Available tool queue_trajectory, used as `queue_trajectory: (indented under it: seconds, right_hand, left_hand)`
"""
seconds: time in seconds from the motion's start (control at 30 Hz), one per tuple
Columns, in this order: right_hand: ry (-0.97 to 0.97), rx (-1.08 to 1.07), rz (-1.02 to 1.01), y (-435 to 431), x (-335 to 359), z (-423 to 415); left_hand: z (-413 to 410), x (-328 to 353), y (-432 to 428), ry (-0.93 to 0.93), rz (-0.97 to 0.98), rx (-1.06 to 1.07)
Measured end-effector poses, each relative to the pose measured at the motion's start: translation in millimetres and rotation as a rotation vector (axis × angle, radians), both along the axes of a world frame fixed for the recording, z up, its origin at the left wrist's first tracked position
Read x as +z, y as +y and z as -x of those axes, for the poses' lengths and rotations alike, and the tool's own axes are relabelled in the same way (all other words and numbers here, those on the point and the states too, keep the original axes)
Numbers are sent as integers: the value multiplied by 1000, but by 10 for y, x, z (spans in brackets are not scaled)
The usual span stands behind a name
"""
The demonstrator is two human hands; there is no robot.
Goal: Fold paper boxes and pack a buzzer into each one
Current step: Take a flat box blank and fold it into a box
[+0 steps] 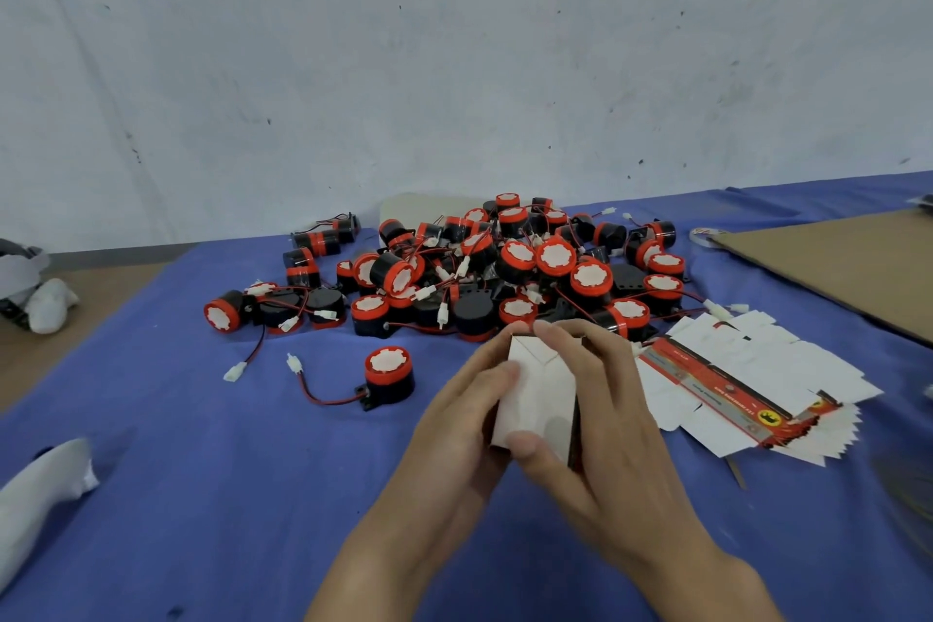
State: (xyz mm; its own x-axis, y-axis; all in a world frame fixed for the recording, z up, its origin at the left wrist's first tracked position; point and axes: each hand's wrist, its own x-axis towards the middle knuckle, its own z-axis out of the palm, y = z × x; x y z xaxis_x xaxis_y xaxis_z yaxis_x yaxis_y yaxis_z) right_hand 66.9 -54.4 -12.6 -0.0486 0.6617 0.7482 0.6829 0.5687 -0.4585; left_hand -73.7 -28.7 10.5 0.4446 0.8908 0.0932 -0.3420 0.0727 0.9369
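— Box: where is it?
— Mid-frame, just above the blue cloth. It is white, partly folded, and gripped from both sides. The left hand curls fingers onto its left face, and the right hand wraps its right side.
— Around it?
— One buzzer stands to the left. A buzzer pile lies behind, and flat boxes fan out to the right.

Scuffed white wall, table under blue cloth, brown cardboard sheet

Cardboard cut off R; flat boxes print blurred.
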Motion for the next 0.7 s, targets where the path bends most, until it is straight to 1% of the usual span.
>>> queue_trajectory:
  seconds: [0.07, 0.1, 0.17, 0.2, 0.27, 0.37, 0.47, 0.53, 0.6, 0.63, 0.67, 0.7]
  right_hand:
    - [-42, -13, 62, 24, -13, -26]
    - [-75, -16, 92, 43, -21, -41]
    - [-116, -5, 146, 77, -31, -61]
    - [-123, -5, 140, 99, -44, -67]
    - [-100, -25, 77, 146, -90, -79]
    - [-75, -63, 55, 178, -128, -100]
    - [-77, -136, -2, 193, -168, -95]
    - [-63, -193, 9, 193, -197, -73]
    - [-100, -168, 138, 231, -252, -94]
    - [-135, -98, 265, 255, -280, -120]
    - [-171, -26, 429, 287, -294, -137]
    - [-231, -9, 577, 323, -317, -169]
  left_hand:
    - [61, 14, 26, -21, -27, 82]
    - [98, 18, 40, 16, -85, 129]
    - [158, 41, 55, 156, -255, 224]
    - [178, 60, 50, 210, -330, 251]
    - [177, 88, 33, 266, -417, 237]
    - [146, 109, 2, 288, -474, 153]
    - [132, 126, -6, 304, -480, 132]
    - [126, 96, 16, 344, -473, 87]
    - [113, 48, 15, 447, -528, 120]
    - [111, 11, 42, 566, -628, 194]
    - [115, -2, 83, 737, -818, 334]
    - [116, -24, 126, 923, -1043, 433]
